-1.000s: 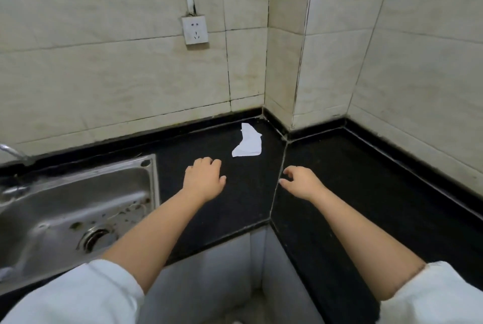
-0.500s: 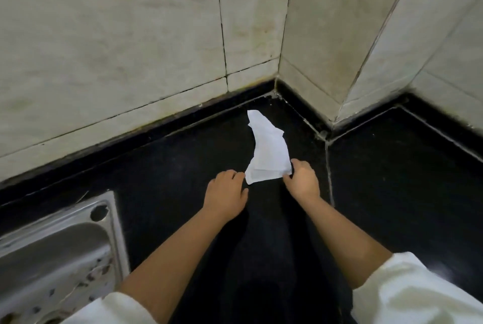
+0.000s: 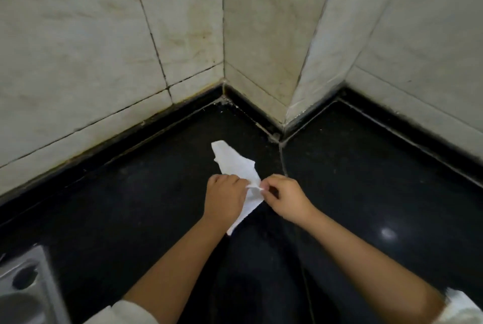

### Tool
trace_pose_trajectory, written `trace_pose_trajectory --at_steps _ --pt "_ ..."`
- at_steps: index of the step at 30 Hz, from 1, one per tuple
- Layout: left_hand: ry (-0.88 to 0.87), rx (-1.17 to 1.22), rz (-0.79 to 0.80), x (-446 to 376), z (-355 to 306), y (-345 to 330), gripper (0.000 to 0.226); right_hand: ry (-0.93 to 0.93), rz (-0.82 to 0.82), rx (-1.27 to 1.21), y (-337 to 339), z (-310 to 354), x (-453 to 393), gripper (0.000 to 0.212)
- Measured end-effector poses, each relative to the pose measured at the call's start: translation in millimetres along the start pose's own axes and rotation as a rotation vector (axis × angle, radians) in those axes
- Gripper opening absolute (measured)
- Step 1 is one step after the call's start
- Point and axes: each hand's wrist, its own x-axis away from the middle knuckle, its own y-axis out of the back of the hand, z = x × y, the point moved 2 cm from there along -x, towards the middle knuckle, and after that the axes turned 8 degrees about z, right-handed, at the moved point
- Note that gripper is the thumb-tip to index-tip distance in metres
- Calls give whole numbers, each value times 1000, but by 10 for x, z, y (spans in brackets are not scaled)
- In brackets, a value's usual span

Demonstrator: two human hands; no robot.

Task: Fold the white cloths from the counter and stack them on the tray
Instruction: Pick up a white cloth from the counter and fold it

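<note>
Currently left hand (image 3: 224, 199) grips crumpled white cloth (image 3: 236, 164) on black table (image 3: 366, 179); right hand (image 3: 285, 199) pinches its edge, likely to spread it for folding.

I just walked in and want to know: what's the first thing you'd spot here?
A crumpled white cloth on the black counter, near the tiled corner. The left hand and right hand both pinch its near part. A steel sink peeks in at bottom left.
</note>
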Motion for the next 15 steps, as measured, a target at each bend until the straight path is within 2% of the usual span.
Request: trace_pose_trajectory --at_steps 5,7,9,12,15 --pt "-502 -207 93 -189 -784 457 9 -87 -159 108 641 -323 677 12" --pt "-629 -241 78 -250 -1162 631 22 -159 -243 142 920 -519 1015 13" --pt "-639 -209 46 -314 -1506 761 6 -202 -350 161 1200 -705 1375 15" --pt "-600 -100 41 -328 -2168 856 20 -229 -510 223 1631 -1000 2088 16" --pt "-494 28 42 -259 -2834 880 20 -238 -713 308 1998 -1231 2848 16"
